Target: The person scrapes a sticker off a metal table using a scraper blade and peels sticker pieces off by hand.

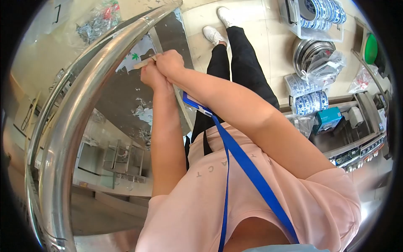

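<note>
My left hand [152,76] and my right hand [170,64] are close together, wrists crossing, fingers curled. Between them juts a pale flat strip [144,64], perhaps a scraper; its gripped end is hidden in my fingers. Both hands seem closed on it. Just below lies a grey-brown panel [121,98] with patches of torn white film [145,113] and scraps on it. Near the strip's tip a white piece with a green leaf print [134,56] clings to the panel. Whether the tip touches the panel, I cannot tell.
A thick metal rail [69,126] curves along the left. A plastic bag [98,23] lies at the upper left. On the right are blue-patterned bowls [329,14] in a clear bin, stacked metal trays [304,52], more patterned dishes [310,102] and a teal box [328,120].
</note>
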Demonstrator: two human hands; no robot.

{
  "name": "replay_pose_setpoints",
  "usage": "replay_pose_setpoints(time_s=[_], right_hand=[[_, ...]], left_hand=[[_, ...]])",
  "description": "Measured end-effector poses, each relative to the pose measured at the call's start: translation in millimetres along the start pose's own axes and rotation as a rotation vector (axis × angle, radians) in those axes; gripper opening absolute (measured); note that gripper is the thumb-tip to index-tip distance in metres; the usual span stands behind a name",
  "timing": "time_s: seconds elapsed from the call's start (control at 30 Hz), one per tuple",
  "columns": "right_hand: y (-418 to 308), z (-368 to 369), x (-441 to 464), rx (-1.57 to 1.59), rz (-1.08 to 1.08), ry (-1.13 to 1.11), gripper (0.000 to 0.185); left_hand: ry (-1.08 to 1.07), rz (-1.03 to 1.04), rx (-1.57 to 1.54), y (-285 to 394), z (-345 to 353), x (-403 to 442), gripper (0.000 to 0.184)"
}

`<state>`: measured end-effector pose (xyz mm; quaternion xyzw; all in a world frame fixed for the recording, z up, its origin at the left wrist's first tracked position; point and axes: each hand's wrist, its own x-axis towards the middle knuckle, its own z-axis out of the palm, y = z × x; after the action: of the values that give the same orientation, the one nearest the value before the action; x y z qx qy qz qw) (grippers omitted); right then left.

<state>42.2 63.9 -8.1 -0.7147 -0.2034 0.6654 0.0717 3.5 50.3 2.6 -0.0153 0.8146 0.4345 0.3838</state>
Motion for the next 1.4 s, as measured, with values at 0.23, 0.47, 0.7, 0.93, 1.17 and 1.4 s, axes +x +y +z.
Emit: replay_pose_setpoints(time_s=[0.23,0.47,0.7,0.93,1.17,1.4], right_hand=[[-25.0,-14.2,-1.6,-0.032,-0.002,-0.027,0.029],[-42.0,-20.2,8.8,0.001,0.053,-0.091,0.031],[-36.8,-19.0,23.3,-0.098,-0.072,-0.099,0.034],[-33.6,-24.0,16.8,-0.221,-0.226,-0.067,0.030],[-29.4,-24.2,13.9,-0.247,-0.312,-0.043,0.029],[-38.0,-26.7,23.7,-0.099,-0.168,-0.120,0.028]], left_hand=[[-0.107,-0.073,-0.110,1.1,3.4,21.8,0.006],[-0.164,-0.146,-0.208,2.8,5.7,35.7,0.003],[-0.271,-0.133,-0.210,-5.2,11.4,52.1,0.004],[-0.106,-0.096,-0.238,2.6,22.7,20.1,0.002],[0.013,-0.036,-0.106,12.3,29.3,7.3,0.009],[-0.041,0.032,-0.123,11.1,33.7,13.2,0.011]])
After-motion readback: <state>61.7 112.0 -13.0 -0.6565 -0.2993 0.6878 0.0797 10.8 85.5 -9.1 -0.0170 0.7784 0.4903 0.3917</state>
